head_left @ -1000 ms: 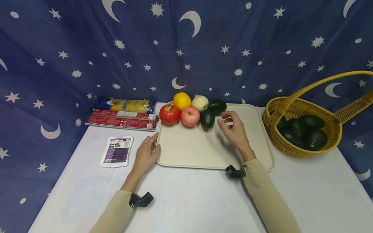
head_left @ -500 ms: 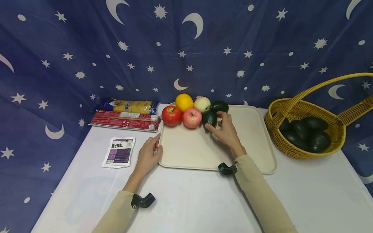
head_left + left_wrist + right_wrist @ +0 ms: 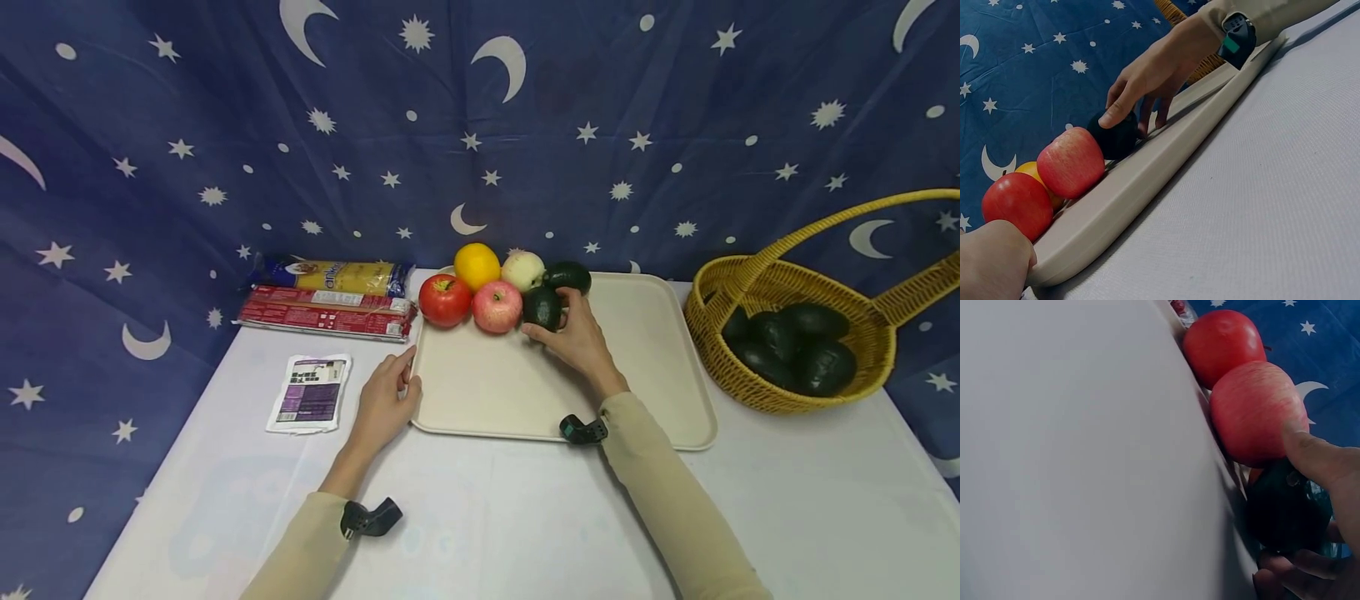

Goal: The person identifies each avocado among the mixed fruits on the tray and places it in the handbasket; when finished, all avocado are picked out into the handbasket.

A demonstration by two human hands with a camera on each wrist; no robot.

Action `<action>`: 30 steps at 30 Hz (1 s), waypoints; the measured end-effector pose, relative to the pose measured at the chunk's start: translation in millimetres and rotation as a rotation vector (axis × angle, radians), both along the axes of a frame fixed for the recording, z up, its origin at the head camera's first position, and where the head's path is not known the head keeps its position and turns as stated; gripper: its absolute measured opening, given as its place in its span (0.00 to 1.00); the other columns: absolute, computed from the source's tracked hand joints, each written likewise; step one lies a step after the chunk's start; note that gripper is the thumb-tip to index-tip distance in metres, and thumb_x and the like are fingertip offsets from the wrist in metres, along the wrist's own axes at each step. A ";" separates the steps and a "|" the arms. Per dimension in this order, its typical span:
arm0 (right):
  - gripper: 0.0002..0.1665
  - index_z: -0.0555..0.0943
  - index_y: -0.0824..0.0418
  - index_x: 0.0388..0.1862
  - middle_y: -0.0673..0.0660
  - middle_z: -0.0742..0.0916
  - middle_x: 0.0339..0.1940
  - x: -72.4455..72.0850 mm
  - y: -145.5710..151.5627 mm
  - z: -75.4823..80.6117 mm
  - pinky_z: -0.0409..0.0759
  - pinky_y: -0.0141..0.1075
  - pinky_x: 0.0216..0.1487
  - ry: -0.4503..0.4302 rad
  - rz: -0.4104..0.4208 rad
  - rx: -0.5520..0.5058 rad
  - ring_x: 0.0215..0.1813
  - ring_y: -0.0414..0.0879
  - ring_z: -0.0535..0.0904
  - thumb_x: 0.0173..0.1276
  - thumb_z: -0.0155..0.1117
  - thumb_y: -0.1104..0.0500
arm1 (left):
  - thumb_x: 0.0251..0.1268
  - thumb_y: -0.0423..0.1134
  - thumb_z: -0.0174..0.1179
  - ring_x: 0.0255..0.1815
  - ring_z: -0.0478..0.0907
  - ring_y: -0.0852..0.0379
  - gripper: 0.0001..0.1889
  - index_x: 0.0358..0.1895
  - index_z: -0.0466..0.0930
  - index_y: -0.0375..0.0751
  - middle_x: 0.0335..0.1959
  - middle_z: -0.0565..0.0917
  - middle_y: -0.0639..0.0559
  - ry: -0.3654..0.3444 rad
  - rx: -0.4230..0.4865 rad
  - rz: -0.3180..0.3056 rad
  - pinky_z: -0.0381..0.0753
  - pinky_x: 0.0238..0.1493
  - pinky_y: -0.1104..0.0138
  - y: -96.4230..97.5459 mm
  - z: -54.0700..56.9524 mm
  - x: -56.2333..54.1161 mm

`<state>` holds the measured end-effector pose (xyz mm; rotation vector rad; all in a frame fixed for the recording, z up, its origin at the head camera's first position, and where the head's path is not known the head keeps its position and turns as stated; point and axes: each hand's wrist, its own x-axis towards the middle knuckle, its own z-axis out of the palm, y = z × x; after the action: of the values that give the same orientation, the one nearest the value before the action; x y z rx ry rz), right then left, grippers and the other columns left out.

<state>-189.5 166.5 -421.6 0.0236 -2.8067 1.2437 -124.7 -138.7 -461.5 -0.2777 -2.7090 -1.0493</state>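
My right hand [image 3: 579, 337] grips a dark green avocado [image 3: 542, 308], thumb on its near side and fingers round its far right side. The right wrist view shows the same avocado [image 3: 1288, 506] between thumb and fingers, close by a pink apple [image 3: 1259, 412]. My left hand [image 3: 385, 400] rests at the left rim of the beige tray [image 3: 487, 432], fingers loosely bent. Along the tray's back left lie a red tomato-like fruit [image 3: 446, 300], the pink apple, a yellow-orange fruit [image 3: 477, 265], a pale round fruit [image 3: 523, 272] and a second avocado [image 3: 567, 277].
Right of the tray stands a yellow wicker basket [image 3: 701, 333] with a tall handle, holding several avocados [image 3: 823, 367]. To the left lie a yellow pasta packet [image 3: 341, 277], red packets [image 3: 326, 312] and a purple-white pouch [image 3: 311, 393]. A blue star-patterned cloth [image 3: 375, 125] hangs behind.
My right hand has moved left onto the front avocado and its fingers have come round it. The left hand stays at the tray's rim. The camera view has shifted slightly.
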 end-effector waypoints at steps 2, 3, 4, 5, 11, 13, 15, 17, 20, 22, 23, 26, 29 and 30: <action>0.52 0.59 0.57 0.68 0.61 0.74 0.58 -1.1 0.8 0.0 0.72 0.45 0.48 0.012 0.012 -0.003 0.45 0.54 0.74 0.51 0.72 0.39 | 0.59 0.34 0.55 0.28 0.63 0.60 0.25 0.63 0.72 0.37 0.27 0.70 0.52 0.003 0.000 0.003 0.63 0.30 0.67 0.0 0.0 0.1; 0.51 0.59 0.58 0.68 0.61 0.74 0.57 -1.4 1.1 0.0 0.72 0.44 0.47 0.018 0.017 -0.005 0.44 0.54 0.74 0.51 0.72 0.41 | 0.59 0.34 0.55 0.28 0.63 0.60 0.25 0.63 0.72 0.37 0.27 0.70 0.52 0.005 0.001 0.004 0.63 0.30 0.67 0.0 0.0 0.1; 0.50 0.59 0.58 0.67 0.61 0.74 0.57 -1.7 1.5 0.0 0.72 0.44 0.47 0.024 0.022 -0.005 0.44 0.53 0.74 0.52 0.72 0.41 | 0.59 0.34 0.55 0.28 0.63 0.60 0.25 0.63 0.72 0.37 0.27 0.70 0.52 0.005 0.001 0.004 0.63 0.30 0.67 0.0 -0.1 0.1; 0.49 0.59 0.58 0.67 0.61 0.74 0.57 -1.7 1.9 0.0 0.72 0.44 0.47 0.030 0.026 -0.007 0.44 0.54 0.74 0.52 0.71 0.42 | 0.59 0.34 0.55 0.28 0.63 0.60 0.25 0.63 0.72 0.37 0.27 0.70 0.52 0.005 0.001 0.004 0.63 0.30 0.67 0.1 -0.2 0.0; 0.46 0.60 0.57 0.66 0.62 0.73 0.59 1.1 3.9 -0.8 0.72 0.46 0.50 0.048 0.041 -0.018 0.46 0.55 0.74 0.53 0.71 0.47 | 0.60 0.34 0.55 0.28 0.63 0.60 0.25 0.63 0.71 0.37 0.27 0.70 0.52 -0.008 0.003 0.000 0.63 0.29 0.68 0.3 -0.4 -0.3; 0.45 0.60 0.56 0.66 0.62 0.73 0.59 1.9 4.3 -1.3 0.72 0.45 0.50 0.052 0.044 -0.020 0.46 0.55 0.74 0.53 0.71 0.48 | 0.60 0.34 0.55 0.28 0.63 0.60 0.25 0.63 0.71 0.37 0.27 0.70 0.52 -0.008 0.001 -0.001 0.62 0.29 0.68 0.2 -0.5 -0.3; 0.45 0.60 0.56 0.66 0.62 0.73 0.59 2.5 4.6 -1.6 0.71 0.45 0.50 0.056 0.051 -0.023 0.46 0.55 0.73 0.53 0.71 0.48 | 0.60 0.34 0.55 0.28 0.63 0.60 0.25 0.63 0.71 0.37 0.27 0.70 0.52 -0.006 0.000 0.000 0.62 0.29 0.68 0.0 -0.6 0.0; 0.45 0.60 0.57 0.66 0.62 0.73 0.59 3.1 5.4 -0.8 0.72 0.45 0.50 0.059 0.059 -0.030 0.46 0.55 0.73 0.53 0.71 0.49 | 0.60 0.34 0.55 0.28 0.63 0.60 0.25 0.63 0.71 0.37 0.27 0.70 0.52 -0.002 -0.001 -0.001 0.62 0.29 0.68 0.3 -0.3 0.0; 0.47 0.59 0.57 0.67 0.62 0.73 0.59 4.7 7.0 1.5 0.73 0.46 0.52 0.052 0.076 -0.048 0.47 0.55 0.74 0.52 0.72 0.48 | 0.59 0.34 0.55 0.28 0.63 0.60 0.25 0.63 0.72 0.36 0.27 0.70 0.52 0.003 -0.001 -0.002 0.62 0.29 0.68 0.5 0.5 0.3; 0.48 0.59 0.58 0.67 0.62 0.73 0.59 6.2 8.6 3.2 0.73 0.46 0.53 0.044 0.094 -0.055 0.48 0.55 0.74 0.52 0.74 0.49 | 0.59 0.34 0.55 0.28 0.63 0.60 0.25 0.63 0.72 0.36 0.27 0.70 0.51 0.004 0.000 -0.001 0.63 0.29 0.68 0.5 1.1 0.6; 0.48 0.59 0.58 0.67 0.62 0.72 0.59 7.1 9.7 3.8 0.73 0.47 0.53 0.039 0.103 -0.052 0.48 0.56 0.74 0.52 0.74 0.49 | 0.59 0.34 0.55 0.28 0.63 0.60 0.25 0.63 0.72 0.36 0.27 0.70 0.51 0.004 -0.001 0.000 0.62 0.29 0.68 0.5 1.2 0.7; 0.48 0.60 0.57 0.67 0.61 0.72 0.61 10.6 12.5 5.4 0.73 0.48 0.55 0.030 0.123 -0.051 0.50 0.56 0.75 0.52 0.75 0.50 | 0.59 0.33 0.55 0.28 0.63 0.60 0.25 0.63 0.72 0.36 0.27 0.70 0.51 0.007 -0.002 0.001 0.62 0.30 0.68 0.4 1.2 0.8; 0.48 0.60 0.56 0.68 0.60 0.72 0.62 15.6 15.8 8.7 0.73 0.48 0.54 0.032 0.126 -0.052 0.51 0.56 0.75 0.52 0.74 0.49 | 0.59 0.34 0.56 0.28 0.63 0.60 0.26 0.63 0.71 0.35 0.27 0.70 0.51 0.009 -0.004 0.000 0.62 0.30 0.68 0.2 1.1 0.9; 0.48 0.60 0.55 0.68 0.60 0.72 0.62 17.4 16.9 10.3 0.73 0.48 0.54 0.036 0.121 -0.057 0.51 0.56 0.74 0.52 0.74 0.49 | 0.59 0.34 0.56 0.28 0.63 0.60 0.25 0.63 0.71 0.35 0.27 0.70 0.51 0.010 -0.004 -0.002 0.62 0.30 0.68 0.3 1.1 0.9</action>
<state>-172.1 183.5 -411.3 0.2132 -2.7749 1.3330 -123.8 -138.4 -460.4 -0.2851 -2.7033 -1.0399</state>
